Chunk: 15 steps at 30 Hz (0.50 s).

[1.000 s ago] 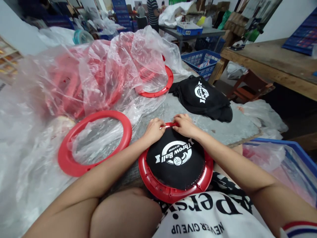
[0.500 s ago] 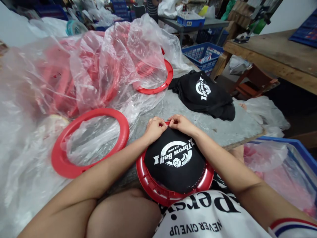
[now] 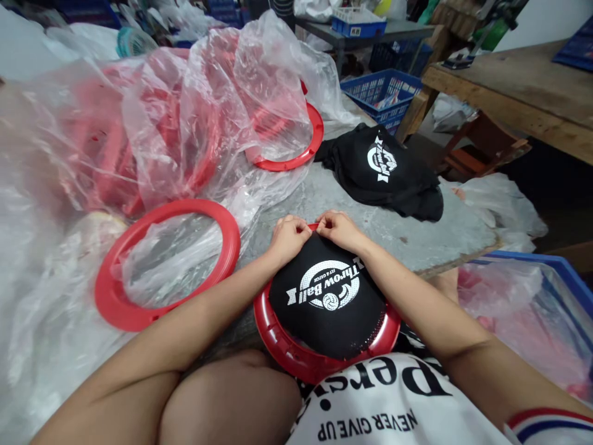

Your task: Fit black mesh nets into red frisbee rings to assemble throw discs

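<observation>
Far left: clear plastic (image 3: 32, 278) in loose folds, with red rings (image 3: 106, 148) heaped inside. In front of the heap, a loose ring (image 3: 227, 247) lies partly on the plastic, near the left forearm, nothing gripping it.

Centre: left hand (image 3: 291, 236), thumb and fingers pinched on the far edge of the black cloth (image 3: 306, 337), at the rim. The cloth lies across the lap ring (image 3: 273, 327), print facing up, directly in front of the body; the ring's near side rests by the shirt (image 3: 370, 402). Right hand (image 3: 340, 230) pinches the same far edge, just beside the left, a sliver of red rim between them.

Right: cloth pile (image 3: 389, 179), rumpled, on the grey table (image 3: 384, 235); beyond the table edge, a blue bin (image 3: 532, 256) with plastic in it.

Risks, my judgement: a hard pull on the far edge could drag the cloth off the near rim, or tear it at the row of small holes near right. Uneven tension between the hands could pucker it. With its near side unheld, the ring could tip or slide.

Hard to make out: fingertips mostly hidden, so whether rim is caught in either pinch, I cannot tell. Ring's sides pass under the forearms. Bagged rings blurred, uncountable. Bin cut off at right.
</observation>
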Available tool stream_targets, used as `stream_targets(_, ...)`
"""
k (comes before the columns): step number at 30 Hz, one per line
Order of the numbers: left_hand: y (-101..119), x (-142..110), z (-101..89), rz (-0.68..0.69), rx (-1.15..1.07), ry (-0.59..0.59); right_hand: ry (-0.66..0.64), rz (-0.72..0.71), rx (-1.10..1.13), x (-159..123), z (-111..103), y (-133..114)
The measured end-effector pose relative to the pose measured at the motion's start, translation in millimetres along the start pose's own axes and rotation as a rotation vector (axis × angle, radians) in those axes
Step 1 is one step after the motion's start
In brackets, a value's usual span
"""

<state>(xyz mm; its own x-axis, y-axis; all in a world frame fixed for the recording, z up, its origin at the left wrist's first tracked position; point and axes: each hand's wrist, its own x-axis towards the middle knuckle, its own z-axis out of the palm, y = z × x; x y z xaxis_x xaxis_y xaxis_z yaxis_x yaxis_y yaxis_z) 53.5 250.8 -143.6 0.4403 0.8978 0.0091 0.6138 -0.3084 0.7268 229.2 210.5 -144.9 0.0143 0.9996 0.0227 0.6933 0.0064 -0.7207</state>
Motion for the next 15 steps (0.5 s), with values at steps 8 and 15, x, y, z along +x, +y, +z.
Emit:
stream_targets(8,5,2,1.8,-0.053,0.09,-0.004,0.009,0.03,-0.093,-1,1,-4)
stream_targets(15,1,5,-1.8,0.001,0.012,0.026,-0.194,-0.094,-0.146,3,-13,-3)
